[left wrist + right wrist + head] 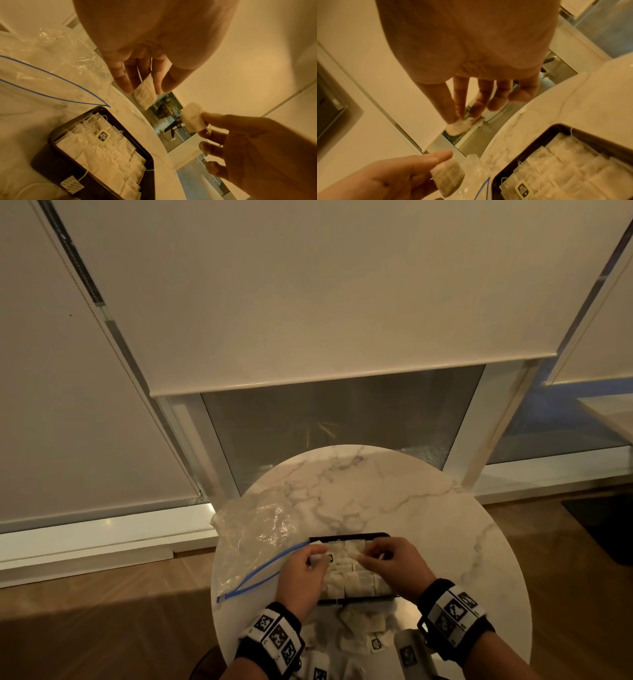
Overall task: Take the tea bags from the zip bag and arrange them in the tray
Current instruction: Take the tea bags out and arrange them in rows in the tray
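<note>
Both hands hover above the black tray (51,136). Left hand (301,571) pinches one tea bag (144,94) in its fingertips, and right hand (394,563) pinches another tea bag (458,127). Rows of tea bags (106,155) fill the tray on the marble counter (376,491). Beside it, further left, lies the open zip bag (250,542).

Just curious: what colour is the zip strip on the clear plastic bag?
Blue zip strip on the clear plastic bag; clearest in the left wrist view.

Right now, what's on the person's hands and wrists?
Both hands bare: no gloves, no sleeves visible. The left wrist band and right wrist band are black straps carrying white blocks printed with black-and-white square fiducial markers.
</note>
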Available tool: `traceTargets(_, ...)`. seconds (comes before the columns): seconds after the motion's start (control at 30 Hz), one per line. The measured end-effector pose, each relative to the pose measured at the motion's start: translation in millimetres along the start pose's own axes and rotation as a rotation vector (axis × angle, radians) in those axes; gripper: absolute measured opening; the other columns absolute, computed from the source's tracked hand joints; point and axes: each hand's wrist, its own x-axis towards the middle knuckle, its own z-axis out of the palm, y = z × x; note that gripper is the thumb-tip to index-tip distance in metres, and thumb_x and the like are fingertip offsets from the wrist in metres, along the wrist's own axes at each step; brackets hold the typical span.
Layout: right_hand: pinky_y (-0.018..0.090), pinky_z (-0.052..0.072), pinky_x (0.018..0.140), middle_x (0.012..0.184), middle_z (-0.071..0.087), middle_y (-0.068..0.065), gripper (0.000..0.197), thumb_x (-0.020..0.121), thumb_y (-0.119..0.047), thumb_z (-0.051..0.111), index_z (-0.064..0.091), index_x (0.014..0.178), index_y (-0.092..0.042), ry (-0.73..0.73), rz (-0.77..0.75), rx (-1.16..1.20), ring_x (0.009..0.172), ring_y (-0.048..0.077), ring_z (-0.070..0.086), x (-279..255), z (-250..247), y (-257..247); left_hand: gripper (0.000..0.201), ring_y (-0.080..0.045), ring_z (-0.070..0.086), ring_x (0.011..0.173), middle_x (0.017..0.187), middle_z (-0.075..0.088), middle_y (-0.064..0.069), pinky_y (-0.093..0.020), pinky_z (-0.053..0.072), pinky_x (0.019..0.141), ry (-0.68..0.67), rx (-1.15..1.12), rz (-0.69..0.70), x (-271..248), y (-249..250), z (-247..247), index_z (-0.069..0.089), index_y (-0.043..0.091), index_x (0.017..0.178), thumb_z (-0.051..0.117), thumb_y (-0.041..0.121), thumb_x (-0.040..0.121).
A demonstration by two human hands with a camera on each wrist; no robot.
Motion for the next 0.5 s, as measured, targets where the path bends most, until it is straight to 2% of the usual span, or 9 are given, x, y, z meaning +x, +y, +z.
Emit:
traceTargets(0.07,0.02,0.047,0.063,0.074,0.069,-0.009,0.015,0.081,-0.035,0.075,0.073,0.07,-0.026,0.0,0.01,-0.032,0.061,-0.002,0.056,2,3,0,0.018,0.001,0.064,0.098,0.108,0.07,0.013,-0.021,0.053,0.089,-0.014,-0.057,-0.042,-1,1,-3,0.073,0.027,0.107,0.06,0.021,0.097)
traceTargets(0.13,0.012,0.042,0.062,0.073,0.068,-0.01,0.017,0.083,-0.028,0.075,0.069,0.067,-0.029,-0.075,-0.018,-0.035,0.062,-0.007,0.056,4,7,-4,0.019,-0.006,0.067,0.1,0.104,0.073,0.01,-0.032,0.055,0.094,-0.035,-0.144,-0.067,-4,2,-4,0.075,0.029,0.105,0.057,0.027,0.099)
traceTargets(0.17,0.011,0.042,0.061,0.072,0.066,-0.01,0.02,0.084,-0.025,0.075,0.067,0.066,-0.031,-0.108,-0.042,-0.046,0.063,-0.009,0.055,4,10,-7,0.02,-0.007,0.068,0.099,0.101,0.074,0.01,-0.033,0.055,0.094,-0.045,-0.182,-0.067,-6,5,-5,0.076,0.028,0.103,0.056,0.031,0.1)
traceTargets(0.27,0.011,0.04,0.063,0.07,0.063,-0.012,0.027,0.082,-0.023,0.077,0.064,0.063,-0.036,-0.144,-0.094,-0.087,0.067,-0.007,0.055,4,13,-15,0.022,-0.002,0.067,0.094,0.095,0.074,0.014,-0.022,0.053,0.088,-0.107,-0.232,-0.023,-14,17,-10,0.076,0.025,0.101,0.056,0.034,0.1)
traceTargets(0.33,0.012,0.04,0.065,0.072,0.062,-0.013,0.028,0.081,-0.024,0.077,0.063,0.062,-0.04,-0.183,-0.14,-0.105,0.07,-0.005,0.054,5,13,-17,0.027,-0.001,0.066,0.1,0.101,0.073,0.016,-0.021,0.051,0.091,-0.175,-0.204,0.022,-16,17,-11,0.075,0.027,0.106,0.062,0.046,0.093)
traceTargets(0.4,0.013,0.042,0.065,0.074,0.062,-0.014,0.029,0.081,-0.025,0.077,0.063,0.064,-0.042,-0.215,-0.178,-0.109,0.069,-0.003,0.053,7,13,-19,0.044,-0.003,0.065,0.105,0.108,0.072,0.015,-0.029,0.052,0.095,-0.22,-0.094,0.101,-15,13,-12,0.074,0.032,0.111,0.065,0.062,0.08)
traceTargets(0.43,0.015,0.043,0.064,0.076,0.063,-0.014,0.027,0.082,-0.025,0.077,0.064,0.065,-0.041,-0.222,-0.189,-0.117,0.068,-0.001,0.053,8,14,-19,0.044,-0.004,0.065,0.105,0.109,0.072,0.014,-0.033,0.053,0.095,-0.24,-0.028,0.129,-15,13,-12,0.074,0.034,0.111,0.067,0.063,0.078)
traceTargets(0.5,0.02,0.046,0.064,0.077,0.065,-0.013,0.022,0.082,-0.026,0.075,0.067,0.067,-0.039,-0.222,-0.193,-0.122,0.067,0.003,0.054,10,17,-17,0.027,-0.006,0.068,0.098,0.102,0.075,0.012,-0.036,0.056,0.091,-0.269,0.014,0.157,-17,16,-12,0.076,0.031,0.105,0.07,0.048,0.085)
